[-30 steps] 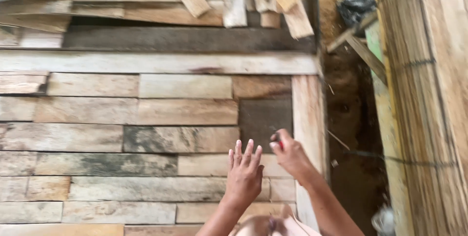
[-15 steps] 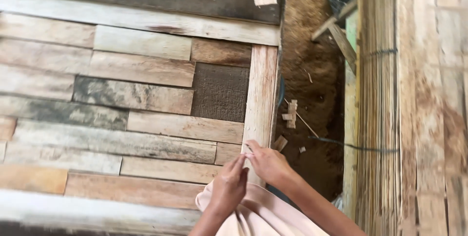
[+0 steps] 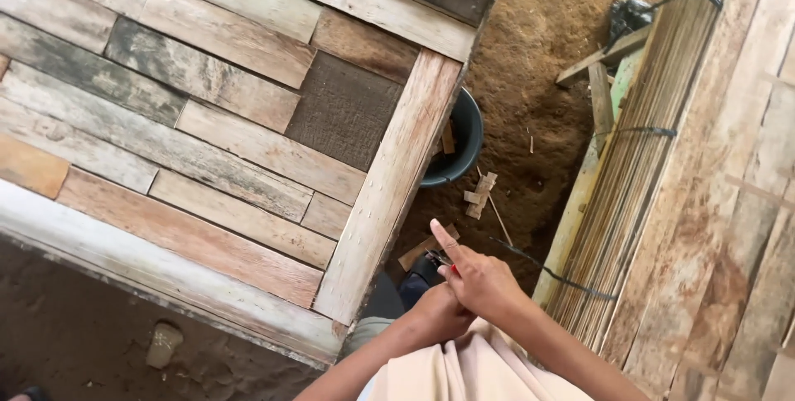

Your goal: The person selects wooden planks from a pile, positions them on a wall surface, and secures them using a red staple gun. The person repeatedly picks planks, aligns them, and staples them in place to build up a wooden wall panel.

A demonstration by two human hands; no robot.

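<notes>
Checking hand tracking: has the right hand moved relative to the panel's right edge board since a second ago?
Yes. The right hand was over the edge board beside the boards a second ago; now it is off the panel's right side, over the dirt floor, against the left hand.

A wooden panel [image 3: 248,136] built of weathered planks is seen on the left, framed by a pale side rail [image 3: 389,194] dotted with nail heads; one dark rectangular gap [image 3: 344,111] is left unfilled among the planks. Brown earth floor [image 3: 530,62] is seen below and beside it. On the ground, a dark round bucket [image 3: 460,140] is partly hidden under the rail, small wood offcuts [image 3: 479,196] are scattered near it, and a bundle of thin slats [image 3: 646,144] lies at right.
</notes>
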